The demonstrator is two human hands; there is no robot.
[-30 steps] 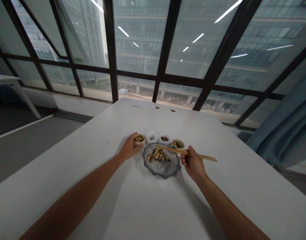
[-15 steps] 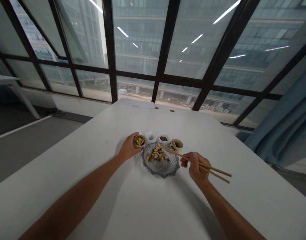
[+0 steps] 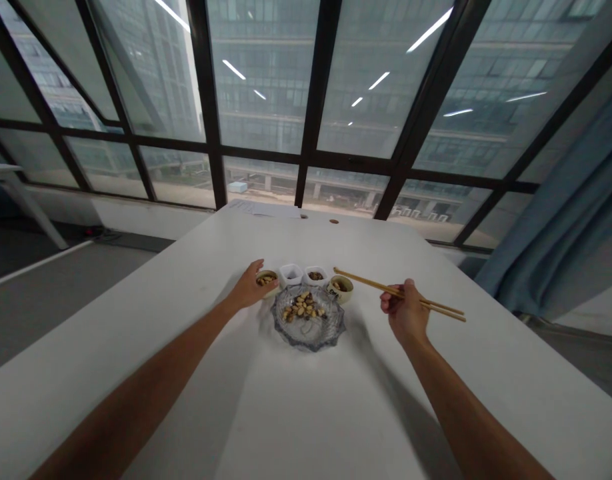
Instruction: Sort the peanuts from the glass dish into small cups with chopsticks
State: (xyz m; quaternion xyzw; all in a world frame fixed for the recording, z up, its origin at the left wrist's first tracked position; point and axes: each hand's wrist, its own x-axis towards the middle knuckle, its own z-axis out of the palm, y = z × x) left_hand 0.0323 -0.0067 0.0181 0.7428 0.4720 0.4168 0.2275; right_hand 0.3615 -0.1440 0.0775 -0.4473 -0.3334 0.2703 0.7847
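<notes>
My left hand (image 3: 249,285) is at the leftmost small round cup (image 3: 272,293), with thumb and fingers spread around its rim. The cup stands upright and holds pale nuts. A pair of wooden chopsticks (image 3: 366,281) is held in my right hand (image 3: 407,313). Their tips are close together beyond the rim of the right round cup (image 3: 341,289), which has dark lettering and some contents inside; no nut shows between them. In front of the cups, a scalloped glass plate (image 3: 311,340) bears a heap of pale nuts (image 3: 302,307) mixed with darker bits.
Two white bowls stand between the round cups: the left white bowl (image 3: 291,275) shows little inside, the right white bowl (image 3: 316,277) has dark bits. Papers (image 3: 266,209) lie at the white table's (image 3: 296,413) far end by the windows. A blue curtain (image 3: 551,207) hangs at right.
The chopsticks have lifted from over the plate, away to the right. My left hand's fingers have spread, and the left cup has gone from tilted to upright. The whole view has shifted slightly.
</notes>
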